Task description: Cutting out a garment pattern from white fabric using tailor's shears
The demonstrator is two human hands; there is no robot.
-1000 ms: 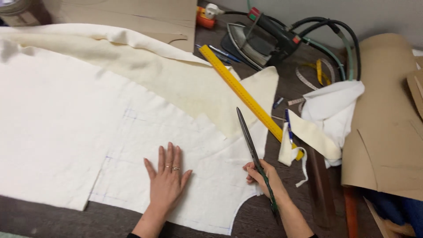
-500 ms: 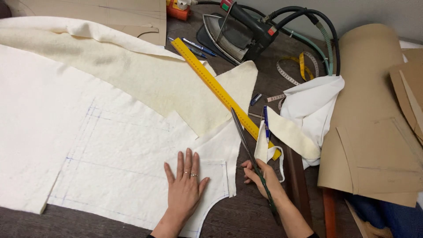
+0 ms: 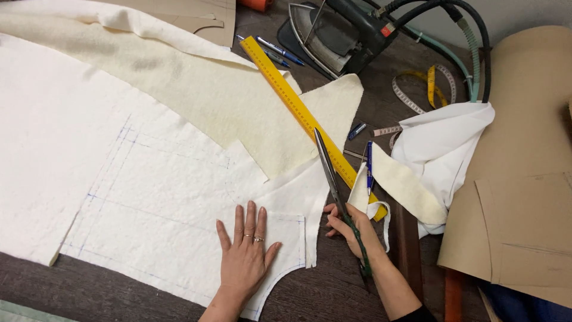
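My left hand [image 3: 245,256] lies flat, fingers spread, on a white fabric piece [image 3: 149,197] marked with blue dashed lines. It presses down the lower right corner of that piece, close to a cut edge. My right hand [image 3: 351,229] grips long scissors [image 3: 330,173] by their dark green handles. The blades point away from me, to the right of the cut edge, and cross the end of a yellow ruler [image 3: 304,113]. A cream fleecy fabric [image 3: 196,89] overlaps the white piece further back.
A steam iron [image 3: 336,36] with hoses sits at the back. Pens [image 3: 280,50], a tape measure [image 3: 417,89], a white cloth [image 3: 444,143] and a cream scrap [image 3: 405,191] lie to the right. Brown paper patterns [image 3: 524,179] cover the right side over the dark table [image 3: 333,292].
The view has shifted so the fabric sits further left and up. My left hand has slid right along the white piece. The scissors have moved up along the cut edge.
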